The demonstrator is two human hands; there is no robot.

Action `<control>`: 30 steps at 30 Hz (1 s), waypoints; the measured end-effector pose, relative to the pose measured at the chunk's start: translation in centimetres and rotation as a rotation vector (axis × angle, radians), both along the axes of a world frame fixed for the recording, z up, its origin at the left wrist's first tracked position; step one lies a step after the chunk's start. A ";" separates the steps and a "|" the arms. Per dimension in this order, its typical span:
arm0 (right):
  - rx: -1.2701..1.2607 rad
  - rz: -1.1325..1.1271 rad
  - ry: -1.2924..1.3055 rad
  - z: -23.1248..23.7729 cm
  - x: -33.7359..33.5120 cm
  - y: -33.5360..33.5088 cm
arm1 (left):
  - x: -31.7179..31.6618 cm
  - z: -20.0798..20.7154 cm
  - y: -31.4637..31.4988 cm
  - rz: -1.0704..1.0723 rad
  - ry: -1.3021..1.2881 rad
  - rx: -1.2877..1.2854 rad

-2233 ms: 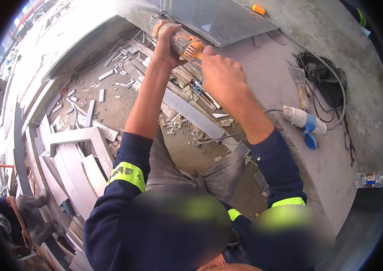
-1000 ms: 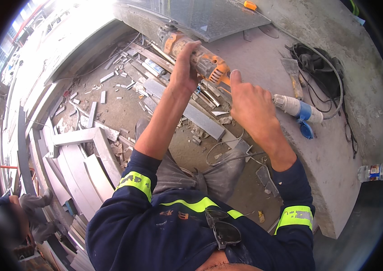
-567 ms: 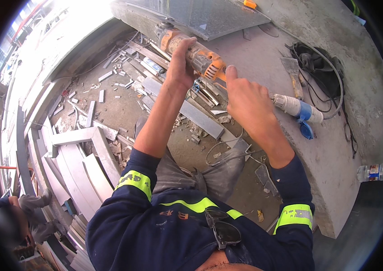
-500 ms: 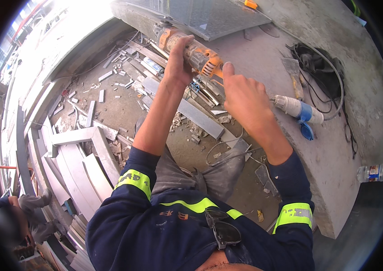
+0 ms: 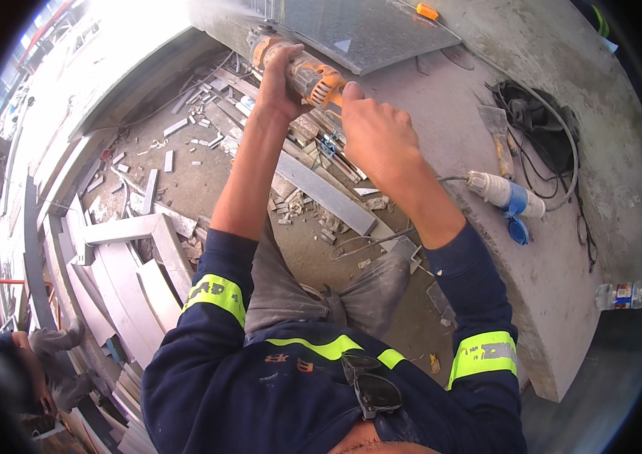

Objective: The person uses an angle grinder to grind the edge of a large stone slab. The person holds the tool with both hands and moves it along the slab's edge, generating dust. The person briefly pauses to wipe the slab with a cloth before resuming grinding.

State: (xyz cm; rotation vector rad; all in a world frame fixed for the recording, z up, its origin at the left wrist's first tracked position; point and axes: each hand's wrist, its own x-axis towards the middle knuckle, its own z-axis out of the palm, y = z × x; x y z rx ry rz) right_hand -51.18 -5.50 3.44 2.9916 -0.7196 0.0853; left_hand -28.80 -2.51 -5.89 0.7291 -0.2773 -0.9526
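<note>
An orange and grey angle grinder [image 5: 307,74] is in both of my hands, its disc end at the edge of a grey stone slab [image 5: 385,38]. Pale dust sprays away from the disc at the top. My left hand [image 5: 281,89] wraps round the grinder's body near its head. Behind it, my right hand [image 5: 381,130] is closed on the rear handle, thumb on top. Where the disc meets the slab is too small and hazy to make out.
On the concrete ledge to the right lie a blue and white power connector [image 5: 506,194], a scraper [image 5: 496,140], a black bag [image 5: 544,125] and a plastic bottle [image 5: 627,296]. Stone offcuts [image 5: 326,193] and rubble litter the floor. A person [image 5: 33,371] is at the lower left.
Both hands have moved the grinder left and slightly up along the slab's edge. The dust spray at the top is now more visible.
</note>
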 end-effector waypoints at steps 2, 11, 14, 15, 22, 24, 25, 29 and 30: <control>0.004 -0.003 -0.002 0.1 1.1 0.0 | 1.1 0.1 -0.1 -0.025 0.014 0.000; 0.058 -0.008 -0.052 0.3 2.3 0.4 | 1.8 1.3 0.5 -0.084 0.047 -0.021; 0.086 -0.032 -0.046 0.5 0.5 0.7 | 0.1 0.9 0.8 -0.065 0.006 -0.002; 0.090 -0.036 -0.033 0.6 -0.4 0.8 | -0.7 0.7 0.8 -0.046 -0.014 0.012; 0.097 -0.030 -0.017 0.6 -2.0 0.3 | -2.0 0.4 0.4 0.001 -0.016 0.055; 0.090 -0.030 -0.030 0.4 -0.9 0.3 | -1.0 0.5 0.3 -0.009 -0.021 0.048; 0.094 -0.014 -0.035 0.3 -0.4 0.2 | -0.5 0.5 0.3 -0.008 -0.006 0.061; 0.095 -0.014 -0.041 0.4 1.6 0.1 | 1.4 0.6 0.1 -0.066 -0.014 0.022; 0.095 -0.018 -0.050 0.4 2.0 0.2 | 1.8 0.6 0.1 -0.078 -0.011 0.026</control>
